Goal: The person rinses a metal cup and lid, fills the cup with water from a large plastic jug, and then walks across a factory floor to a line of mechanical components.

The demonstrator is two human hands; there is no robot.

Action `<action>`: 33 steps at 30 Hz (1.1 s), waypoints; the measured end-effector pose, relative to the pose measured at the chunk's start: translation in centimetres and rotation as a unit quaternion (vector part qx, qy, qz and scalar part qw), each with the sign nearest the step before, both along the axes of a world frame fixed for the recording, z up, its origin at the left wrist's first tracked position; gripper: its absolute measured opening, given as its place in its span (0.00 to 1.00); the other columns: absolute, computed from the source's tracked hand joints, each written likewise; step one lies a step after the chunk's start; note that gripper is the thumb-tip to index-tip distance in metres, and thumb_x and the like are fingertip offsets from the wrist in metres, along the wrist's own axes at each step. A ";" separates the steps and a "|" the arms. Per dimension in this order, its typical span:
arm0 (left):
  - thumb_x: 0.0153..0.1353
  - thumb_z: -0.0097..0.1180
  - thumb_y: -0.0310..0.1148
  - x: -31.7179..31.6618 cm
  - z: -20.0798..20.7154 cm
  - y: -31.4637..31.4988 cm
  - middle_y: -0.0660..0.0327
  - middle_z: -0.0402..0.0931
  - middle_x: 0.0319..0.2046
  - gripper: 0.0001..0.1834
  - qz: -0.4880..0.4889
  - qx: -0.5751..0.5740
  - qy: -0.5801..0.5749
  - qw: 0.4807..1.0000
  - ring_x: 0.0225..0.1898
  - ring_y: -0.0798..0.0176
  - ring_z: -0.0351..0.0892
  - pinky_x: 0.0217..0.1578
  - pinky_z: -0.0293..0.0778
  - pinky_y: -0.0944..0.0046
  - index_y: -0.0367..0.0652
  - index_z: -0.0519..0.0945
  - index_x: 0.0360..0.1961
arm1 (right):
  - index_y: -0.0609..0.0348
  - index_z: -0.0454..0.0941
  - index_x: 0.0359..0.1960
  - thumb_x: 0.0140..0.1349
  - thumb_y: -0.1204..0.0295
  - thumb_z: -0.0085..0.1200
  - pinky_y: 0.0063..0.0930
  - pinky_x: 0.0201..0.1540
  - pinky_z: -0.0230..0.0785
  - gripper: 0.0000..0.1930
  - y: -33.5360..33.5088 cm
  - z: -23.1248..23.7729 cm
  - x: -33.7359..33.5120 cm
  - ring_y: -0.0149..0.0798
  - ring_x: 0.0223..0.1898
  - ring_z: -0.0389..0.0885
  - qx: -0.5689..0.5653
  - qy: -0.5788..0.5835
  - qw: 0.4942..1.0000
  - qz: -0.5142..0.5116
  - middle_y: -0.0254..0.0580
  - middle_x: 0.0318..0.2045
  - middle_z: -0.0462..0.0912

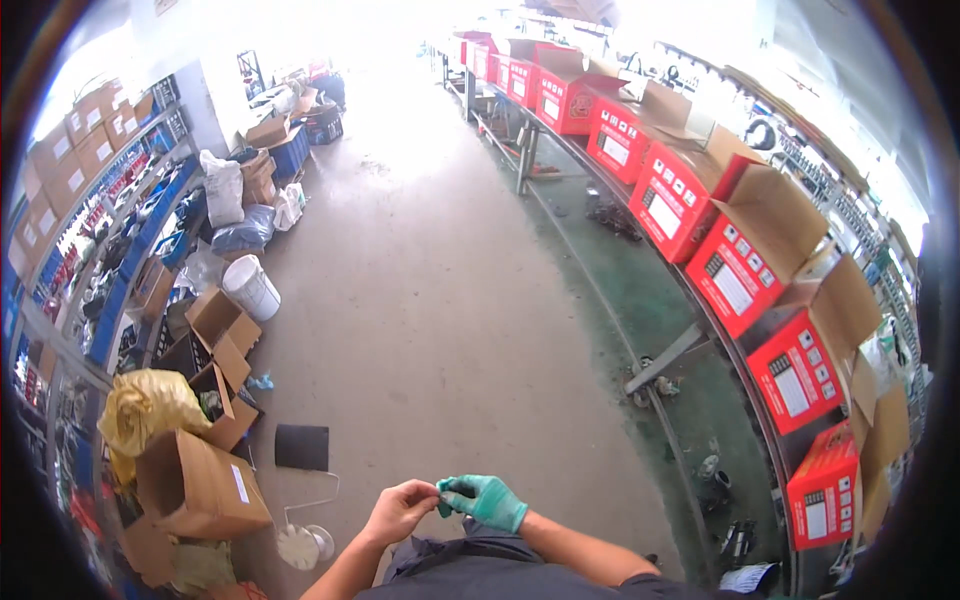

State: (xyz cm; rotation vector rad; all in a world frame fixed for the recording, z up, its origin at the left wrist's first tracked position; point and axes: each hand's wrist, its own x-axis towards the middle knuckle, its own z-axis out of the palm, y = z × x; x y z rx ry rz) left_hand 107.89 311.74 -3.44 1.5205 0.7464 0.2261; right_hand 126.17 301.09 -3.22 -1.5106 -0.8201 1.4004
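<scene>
My bare left hand (401, 510) is low in the middle, in front of my dark clothing. Its thumb and fingers are pinched together. They meet the fingertips of my right hand (484, 502), which wears a green glove. The gloved fingers are bent inward and closed. A small dark green bit shows where the two hands touch; I cannot tell whether it is part of the glove or something held. Both hands are above the grey floor (420, 330).
Along the right, red cartons (735, 275) with raised brown flaps stand in a row on a long bench. Open cardboard boxes (205, 490), a yellow sack (150, 410), a white bucket (251, 287) and loaded shelving line the left. A stool with a dark seat (302, 447) is near my left.
</scene>
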 end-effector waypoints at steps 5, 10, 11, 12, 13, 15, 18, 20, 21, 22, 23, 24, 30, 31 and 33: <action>0.66 0.56 0.21 7.6 1.6 13.9 0.62 0.80 0.34 0.03 0.159 -0.041 -0.079 0.983 0.35 0.71 0.80 0.38 0.79 0.68 0.35 0.78 0.40 | 0.60 0.80 0.53 0.66 0.66 0.59 0.28 0.47 0.76 0.17 18.3 1.3 9.5 0.31 0.39 0.84 0.072 -0.089 0.984 0.134 0.42 0.40 0.87; 0.58 0.55 0.17 15.8 0.4 31.1 0.58 0.75 0.32 0.08 0.084 0.346 -0.024 0.934 0.28 0.61 0.80 0.29 0.79 0.63 0.43 0.79 0.33 | 0.57 0.83 0.44 0.63 0.65 0.58 0.37 0.44 0.76 0.12 36.3 -0.9 18.3 0.48 0.37 0.84 0.122 -0.316 0.920 0.196 0.50 0.38 0.85; 0.53 0.57 0.21 17.5 -0.3 34.9 0.57 0.74 0.30 0.07 0.054 0.413 -0.025 0.909 0.27 0.55 0.79 0.26 0.77 0.60 0.46 0.80 0.31 | 0.59 0.82 0.40 0.61 0.62 0.59 0.40 0.41 0.75 0.13 39.6 -2.7 19.7 0.50 0.36 0.83 0.109 -0.300 0.933 0.166 0.51 0.34 0.84; 0.53 0.57 0.21 19.6 0.0 38.8 0.57 0.74 0.30 0.07 0.053 0.414 -0.033 0.908 0.27 0.55 0.79 0.26 0.77 0.60 0.46 0.80 0.31 | 0.59 0.82 0.40 0.61 0.62 0.59 0.40 0.41 0.75 0.13 42.8 -2.5 21.3 0.50 0.36 0.83 0.107 -0.307 0.932 0.163 0.51 0.34 0.84; 0.54 0.58 0.24 21.7 0.6 42.7 0.59 0.74 0.31 0.04 -0.008 0.471 0.041 0.881 0.28 0.55 0.80 0.25 0.76 0.58 0.47 0.80 0.30 | 0.58 0.82 0.39 0.61 0.62 0.59 0.40 0.40 0.75 0.13 46.0 -2.3 22.9 0.50 0.36 0.83 0.079 -0.308 0.939 0.131 0.51 0.33 0.84; 0.56 0.57 0.32 26.1 0.3 50.3 0.59 0.76 0.29 0.03 -0.096 0.556 0.130 0.816 0.26 0.55 0.80 0.23 0.75 0.56 0.49 0.81 0.28 | 0.56 0.81 0.40 0.60 0.63 0.59 0.42 0.40 0.75 0.12 52.3 -0.4 26.2 0.51 0.36 0.84 0.007 -0.307 0.945 0.110 0.50 0.33 0.84; 0.58 0.55 0.33 32.6 -1.0 61.0 0.60 0.75 0.23 0.07 -0.153 0.552 0.192 0.797 0.21 0.52 0.77 0.22 0.74 0.55 0.45 0.80 0.25 | 0.56 0.80 0.42 0.59 0.66 0.58 0.45 0.41 0.75 0.12 60.2 0.9 30.8 0.54 0.36 0.83 0.079 -0.417 0.900 0.095 0.48 0.36 0.83; 0.63 0.49 0.29 37.7 0.8 68.7 0.60 0.70 0.17 0.07 -0.180 0.525 0.177 0.813 0.15 0.55 0.72 0.19 0.71 0.58 0.42 0.77 0.28 | 0.56 0.77 0.44 0.58 0.67 0.57 0.47 0.40 0.76 0.13 66.0 1.9 34.3 0.52 0.37 0.83 0.096 -0.452 0.884 0.067 0.45 0.36 0.83; 0.65 0.46 0.28 41.2 3.3 72.0 0.61 0.67 0.15 0.07 -0.131 0.181 0.141 0.964 0.14 0.59 0.69 0.17 0.68 0.60 0.42 0.76 0.32 | 0.56 0.77 0.43 0.58 0.67 0.57 0.47 0.39 0.76 0.12 68.7 1.2 36.3 0.51 0.37 0.83 0.096 -0.467 0.876 0.071 0.44 0.36 0.83; 0.67 0.42 0.26 44.2 4.6 75.1 0.63 0.64 0.14 0.07 -0.062 -0.190 0.096 0.975 0.13 0.63 0.65 0.15 0.65 0.63 0.41 0.74 0.35 | 0.55 0.77 0.42 0.58 0.68 0.57 0.47 0.38 0.76 0.11 71.2 0.3 38.2 0.51 0.37 0.83 0.096 -0.482 0.868 0.077 0.42 0.36 0.82; 0.69 0.37 0.24 46.4 3.9 78.6 0.65 0.64 0.19 0.08 -0.040 -0.321 0.004 0.946 0.16 0.70 0.62 0.13 0.58 0.68 0.42 0.71 0.40 | 0.54 0.77 0.40 0.57 0.69 0.57 0.46 0.35 0.76 0.10 74.2 -1.3 40.0 0.49 0.35 0.82 0.046 -0.500 0.860 0.089 0.42 0.35 0.80; 0.69 0.37 0.24 48.7 2.2 81.9 0.65 0.64 0.19 0.08 -0.049 -0.316 0.011 0.948 0.16 0.70 0.62 0.13 0.58 0.68 0.42 0.71 0.40 | 0.54 0.77 0.40 0.57 0.69 0.57 0.46 0.35 0.76 0.10 77.6 -2.1 41.9 0.49 0.35 0.82 0.046 -0.498 0.862 0.077 0.42 0.35 0.80; 0.67 0.48 0.23 62.7 1.2 100.2 0.53 0.81 0.39 0.06 0.194 -0.241 -0.263 0.914 0.32 0.61 0.80 0.31 0.78 0.64 0.37 0.73 0.44 | 0.56 0.74 0.35 0.57 0.71 0.57 0.46 0.35 0.71 0.07 100.8 -2.8 53.0 0.55 0.33 0.78 0.293 -0.331 0.897 -0.019 0.46 0.32 0.78; 0.66 0.52 0.24 63.8 -0.3 104.0 0.51 0.81 0.39 0.06 0.204 -0.205 -0.261 0.921 0.35 0.59 0.82 0.36 0.79 0.62 0.36 0.73 0.43 | 0.58 0.73 0.34 0.57 0.72 0.57 0.46 0.35 0.70 0.07 105.4 -2.2 54.4 0.57 0.31 0.77 0.325 -0.296 0.898 -0.027 0.47 0.31 0.79; 0.61 0.61 0.25 65.7 -2.3 110.5 0.49 0.82 0.40 0.10 0.229 -0.155 -0.245 0.929 0.38 0.57 0.83 0.41 0.80 0.60 0.35 0.74 0.40 | 0.58 0.73 0.32 0.57 0.70 0.59 0.46 0.34 0.69 0.08 112.3 -0.7 57.5 0.57 0.31 0.76 0.302 -0.272 0.914 -0.007 0.48 0.29 0.78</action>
